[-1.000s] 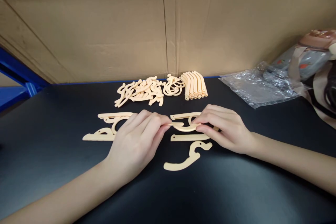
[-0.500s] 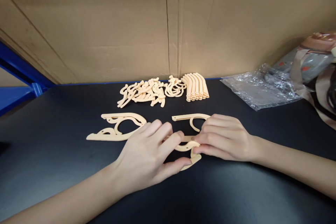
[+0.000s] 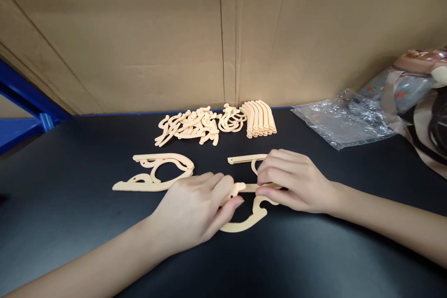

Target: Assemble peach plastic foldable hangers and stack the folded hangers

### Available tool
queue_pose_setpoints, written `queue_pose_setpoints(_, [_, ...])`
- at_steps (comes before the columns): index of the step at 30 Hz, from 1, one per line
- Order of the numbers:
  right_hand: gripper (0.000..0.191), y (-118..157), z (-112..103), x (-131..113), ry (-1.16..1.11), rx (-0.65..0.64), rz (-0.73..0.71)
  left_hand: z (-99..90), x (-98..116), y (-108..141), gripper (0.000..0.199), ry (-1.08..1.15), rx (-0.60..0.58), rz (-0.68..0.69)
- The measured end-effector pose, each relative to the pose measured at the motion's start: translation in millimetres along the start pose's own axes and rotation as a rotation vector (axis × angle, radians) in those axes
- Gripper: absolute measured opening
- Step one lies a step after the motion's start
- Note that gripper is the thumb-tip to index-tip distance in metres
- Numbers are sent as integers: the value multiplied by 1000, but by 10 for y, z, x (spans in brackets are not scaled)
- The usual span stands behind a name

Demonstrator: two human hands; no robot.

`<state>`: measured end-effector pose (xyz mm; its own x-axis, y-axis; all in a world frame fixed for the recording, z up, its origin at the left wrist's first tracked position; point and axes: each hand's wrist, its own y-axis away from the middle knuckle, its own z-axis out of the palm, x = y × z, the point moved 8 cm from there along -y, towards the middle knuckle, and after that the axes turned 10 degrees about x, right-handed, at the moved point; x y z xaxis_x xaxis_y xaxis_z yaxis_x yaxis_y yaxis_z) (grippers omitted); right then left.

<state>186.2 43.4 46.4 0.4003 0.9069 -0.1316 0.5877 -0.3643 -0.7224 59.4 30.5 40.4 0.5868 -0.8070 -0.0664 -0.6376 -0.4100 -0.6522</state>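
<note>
My left hand (image 3: 200, 205) is closed on a small cream plastic piece (image 3: 238, 189), whose knobbed end sticks out between thumb and fingers. My right hand (image 3: 291, 181) has its fingers curled together over a straight cream arm (image 3: 250, 188); its grip there is partly hidden. Just below both hands lies a curved cream hook (image 3: 244, 226) on the black table. Behind my right hand is another cream arm (image 3: 244, 159) with a curved part, partly covered. A joined, folded hanger-like assembly (image 3: 153, 186) rests left of my left hand.
At the back are a loose heap of cream pieces (image 3: 195, 123), some hooks (image 3: 230, 121) and a stack of arms (image 3: 260, 118). A clear plastic bag (image 3: 342, 118) and a strapped bottle (image 3: 412, 79) lie at the right. Cardboard (image 3: 157, 32) stands behind the table (image 3: 70, 205).
My left hand has closed around the small piece, which has moved left, away from my right hand. My right fingers have shifted slightly left, and the lower hook is more exposed.
</note>
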Motion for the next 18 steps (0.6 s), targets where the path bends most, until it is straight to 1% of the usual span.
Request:
queue_pose_setpoints(3, [15, 7, 75, 138, -36, -62, 140, 14, -71, 10, 32, -43, 13, -41])
queue_pose_setpoints(6, [11, 24, 130, 203, -88, -123, 220, 21, -124, -11, 30, -52, -13, -84])
queue_pose_setpoints(10, [18, 58, 184, 232, -184, -211, 275, 56, -144, -28, 32, 27, -111, -151])
queue_pose_setpoints(13, [25, 82, 230, 285, -259, -270, 348, 88, -135, 0, 31, 74, -150, -176])
queue_pose_setpoints(18, [18, 82, 261, 374, -412, -273, 448, 149, -154, 62, 29, 91, -172, -204])
